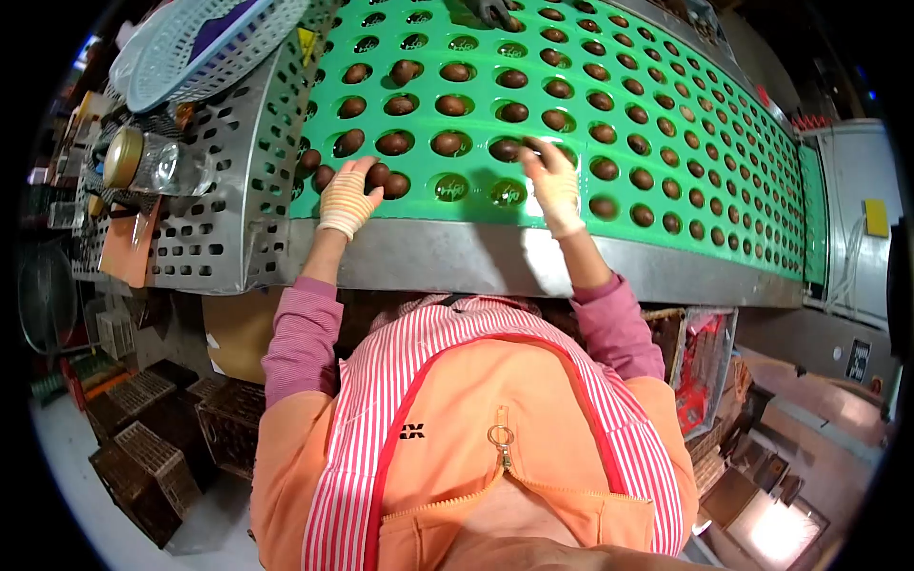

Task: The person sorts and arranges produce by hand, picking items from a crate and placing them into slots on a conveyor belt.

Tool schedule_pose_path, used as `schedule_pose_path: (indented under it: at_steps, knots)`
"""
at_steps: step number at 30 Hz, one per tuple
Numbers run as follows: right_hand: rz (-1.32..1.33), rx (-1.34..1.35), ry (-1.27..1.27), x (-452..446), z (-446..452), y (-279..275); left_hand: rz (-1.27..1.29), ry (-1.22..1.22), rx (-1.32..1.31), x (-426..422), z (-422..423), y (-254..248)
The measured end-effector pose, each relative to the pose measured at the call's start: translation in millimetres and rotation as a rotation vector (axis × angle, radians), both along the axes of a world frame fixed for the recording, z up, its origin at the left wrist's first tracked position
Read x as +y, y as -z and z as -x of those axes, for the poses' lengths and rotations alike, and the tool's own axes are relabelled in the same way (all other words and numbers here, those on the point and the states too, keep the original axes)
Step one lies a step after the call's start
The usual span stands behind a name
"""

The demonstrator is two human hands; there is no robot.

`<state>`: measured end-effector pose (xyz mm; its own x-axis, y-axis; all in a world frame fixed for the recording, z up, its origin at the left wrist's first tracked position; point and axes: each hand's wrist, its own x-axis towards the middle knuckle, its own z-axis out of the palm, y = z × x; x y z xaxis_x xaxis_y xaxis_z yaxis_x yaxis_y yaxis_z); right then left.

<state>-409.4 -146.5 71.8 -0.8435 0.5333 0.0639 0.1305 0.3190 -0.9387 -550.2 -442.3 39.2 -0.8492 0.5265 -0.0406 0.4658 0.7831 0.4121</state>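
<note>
A green moulded belt [457, 124] carries rows of oval pockets, most with a round brown ball [452, 144] in them. My left hand [349, 197], in a striped fingerless glove, is at the belt's near left edge among several balls, its fingers curled by a ball [378, 174]. What lies under its fingers is hidden. Farther right, my right hand [554, 186], also gloved, has its fingertips beside a ball [505, 149] in a pocket. Two pockets [450, 187] between my hands hold no ball.
A perforated metal tray [211, 238] stands at the left with a glass jar [167, 164] and a blue basket [176, 57]. A metal ledge [428, 257] runs along the belt's near edge. Another person's dark-gloved hand [493, 11] is over the far edge.
</note>
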Motion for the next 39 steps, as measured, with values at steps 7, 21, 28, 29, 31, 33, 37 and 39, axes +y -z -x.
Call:
schedule_pose_path:
  at_steps: [7,21,28,29,31,33,37,39]
  knots:
    - [-0.287,0.059,0.403,10,-111,80,-0.096,0.417,-0.053,98,-24,0]
    - [-0.889,-0.246,0.711,-95,-70,143,-0.002,0.909,0.057,274,-73,76]
    - [-0.915,-0.15,0.758,-146,-44,153,-0.503,0.927,0.084,223,-38,83]
    - [-0.916,-0.144,0.754,-149,-39,153,-0.565,0.884,0.166,211,-11,75]
    - [-0.91,-0.152,0.76,-152,-32,151,-0.334,0.729,0.247,205,49,56]
    - [-0.917,-0.168,0.752,-159,-28,148,-0.301,0.512,0.37,205,102,70]
    - [-0.928,-0.137,0.762,-165,-25,152,-0.058,0.711,0.153,224,166,87]
    - [-0.929,-0.119,0.778,-165,-22,152,-0.036,0.73,0.228,222,168,76]
